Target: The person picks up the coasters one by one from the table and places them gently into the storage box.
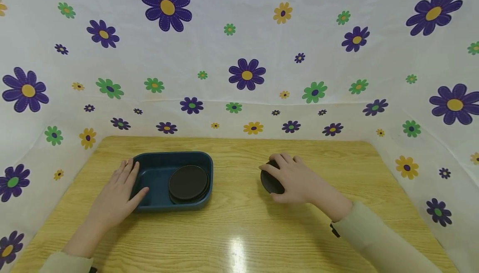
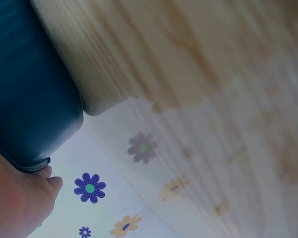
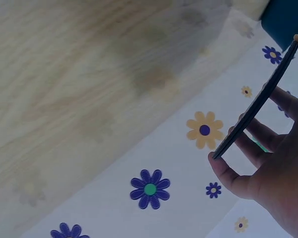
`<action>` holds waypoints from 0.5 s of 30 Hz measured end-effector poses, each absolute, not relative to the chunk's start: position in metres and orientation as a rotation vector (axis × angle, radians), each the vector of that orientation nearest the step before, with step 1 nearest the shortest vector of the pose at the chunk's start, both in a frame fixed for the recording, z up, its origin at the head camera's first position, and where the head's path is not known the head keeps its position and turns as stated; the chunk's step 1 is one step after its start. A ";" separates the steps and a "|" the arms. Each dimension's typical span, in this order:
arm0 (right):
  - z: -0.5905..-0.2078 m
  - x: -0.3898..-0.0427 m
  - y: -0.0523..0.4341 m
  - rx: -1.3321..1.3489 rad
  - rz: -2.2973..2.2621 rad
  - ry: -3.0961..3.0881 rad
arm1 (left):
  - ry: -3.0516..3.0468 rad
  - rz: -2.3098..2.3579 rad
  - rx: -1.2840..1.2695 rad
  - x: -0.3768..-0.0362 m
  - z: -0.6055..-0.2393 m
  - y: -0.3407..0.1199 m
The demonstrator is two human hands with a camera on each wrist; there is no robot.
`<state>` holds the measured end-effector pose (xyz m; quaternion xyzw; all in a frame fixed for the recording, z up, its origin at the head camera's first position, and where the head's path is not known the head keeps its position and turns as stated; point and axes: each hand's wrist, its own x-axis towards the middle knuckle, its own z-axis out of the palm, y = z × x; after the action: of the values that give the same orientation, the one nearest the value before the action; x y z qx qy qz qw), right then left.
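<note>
A dark blue tray (image 1: 157, 175) sits on the wooden table (image 1: 239, 231), left of centre, with a stack of black round discs (image 1: 188, 183) in its right half. My left hand (image 1: 121, 190) rests on the tray's left rim with straight fingers outside and the thumb inside. The left wrist view shows the tray's outer corner (image 2: 25, 94) against my left hand (image 2: 17, 203). My right hand (image 1: 292, 177) grips another black disc (image 1: 270, 181) by its edge, right of the tray. In the right wrist view that disc (image 3: 258, 106) is seen edge-on, tilted, pinched by the right hand (image 3: 283, 178).
A white cloth with purple, green and yellow flowers (image 1: 247, 73) walls the table at the back and on both sides. Bare wood lies between the tray and the right hand and along the near edge. The tray's corner (image 3: 288, 20) shows in the right wrist view.
</note>
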<state>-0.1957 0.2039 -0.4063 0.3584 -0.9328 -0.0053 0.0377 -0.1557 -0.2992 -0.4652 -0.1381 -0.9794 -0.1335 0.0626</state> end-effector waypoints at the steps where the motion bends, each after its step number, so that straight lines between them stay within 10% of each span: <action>1: -0.405 -0.197 0.201 1.106 -0.014 -2.860 | -2.962 -0.404 -0.417 -0.156 -0.465 -0.299; 15: -0.383 -0.216 0.151 1.192 0.008 -2.837 | -2.950 -0.397 -0.416 -0.155 -0.464 -0.298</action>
<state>-0.2159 0.1514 -0.3830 0.3873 -0.9214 0.0025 0.0322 -0.1554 -0.2984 -0.4635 -0.1383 -0.9792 -0.1317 0.0681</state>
